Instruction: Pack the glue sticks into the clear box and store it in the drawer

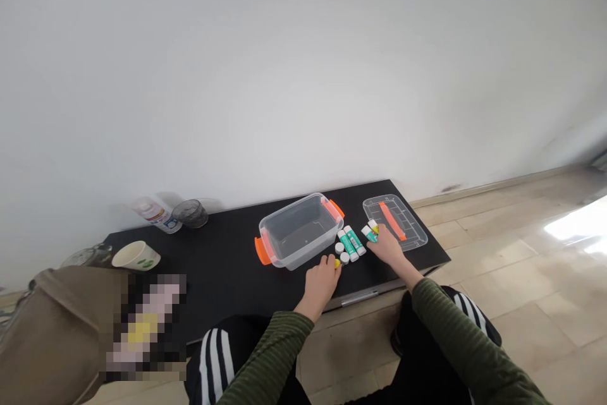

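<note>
The left hand (322,278) curls, partly hiding a yellow piece (337,263); I can't make out its grip. The right hand (386,246) arches palm-down over glue sticks (368,234) between box (310,256) and lid (413,228); whether it pinches, I can't tell.

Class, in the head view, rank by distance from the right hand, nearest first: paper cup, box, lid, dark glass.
1. Lid, beside the right hand
2. Box, left of the hand
3. Dark glass, farther left
4. Paper cup, leftmost
</note>
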{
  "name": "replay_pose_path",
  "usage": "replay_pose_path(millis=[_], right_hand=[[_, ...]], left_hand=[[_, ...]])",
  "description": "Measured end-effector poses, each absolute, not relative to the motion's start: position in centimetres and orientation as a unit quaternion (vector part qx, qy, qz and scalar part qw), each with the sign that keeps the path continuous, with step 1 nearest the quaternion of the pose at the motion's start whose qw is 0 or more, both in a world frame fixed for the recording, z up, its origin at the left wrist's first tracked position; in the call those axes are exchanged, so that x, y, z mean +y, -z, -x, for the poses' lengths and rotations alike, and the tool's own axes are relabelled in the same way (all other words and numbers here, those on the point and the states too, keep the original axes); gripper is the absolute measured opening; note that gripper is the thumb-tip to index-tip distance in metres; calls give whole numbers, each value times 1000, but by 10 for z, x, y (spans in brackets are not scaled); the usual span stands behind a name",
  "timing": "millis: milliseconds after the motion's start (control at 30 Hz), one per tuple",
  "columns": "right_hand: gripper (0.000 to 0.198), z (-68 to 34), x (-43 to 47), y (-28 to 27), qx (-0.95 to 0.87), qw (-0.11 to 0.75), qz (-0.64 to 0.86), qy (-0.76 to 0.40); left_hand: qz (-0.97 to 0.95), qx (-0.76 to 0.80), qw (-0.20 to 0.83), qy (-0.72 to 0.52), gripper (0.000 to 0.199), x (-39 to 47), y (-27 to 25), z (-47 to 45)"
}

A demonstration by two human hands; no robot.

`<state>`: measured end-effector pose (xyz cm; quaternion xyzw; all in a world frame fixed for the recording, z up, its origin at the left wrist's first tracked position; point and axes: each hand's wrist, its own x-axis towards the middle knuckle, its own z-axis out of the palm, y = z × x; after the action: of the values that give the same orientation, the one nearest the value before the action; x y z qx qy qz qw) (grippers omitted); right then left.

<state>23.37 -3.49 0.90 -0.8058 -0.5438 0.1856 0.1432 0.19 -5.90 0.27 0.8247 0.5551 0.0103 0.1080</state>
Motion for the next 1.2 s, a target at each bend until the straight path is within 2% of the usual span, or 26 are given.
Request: replay_pose_path(millis=[100,267,467,700,867,1067,1133,1200], right_hand=[[51,-232,-29,7,-553,160,797,-182],[56,-222,-25,29,-587,154,787,-110],[55,-218,-23,42,-604,195,769,-77],[54,-222,-29,46,-650,236,718,-79],[50,-222,-37,34,-662,261,699,-78],[31,-219,-47,-8,-686,380,612,-105],[27,-214,-53,-18,-702,385,581,-149],[25,-208,-61,-23,-722,348,564,-199]], left_hand=[[-829,554,78,8,25,-56,8,-8],[-824,561,74,-22,25,-51,15,0],[-814,548,149,-120,45,-49,26,2],[-797,497,235,-250,49,-40,41,3],[-789,481,239,-298,49,-31,46,6],[-770,499,253,-305,49,-39,18,6],[-761,508,259,-311,45,-45,6,5],[-759,503,296,-289,32,-49,-5,6]])
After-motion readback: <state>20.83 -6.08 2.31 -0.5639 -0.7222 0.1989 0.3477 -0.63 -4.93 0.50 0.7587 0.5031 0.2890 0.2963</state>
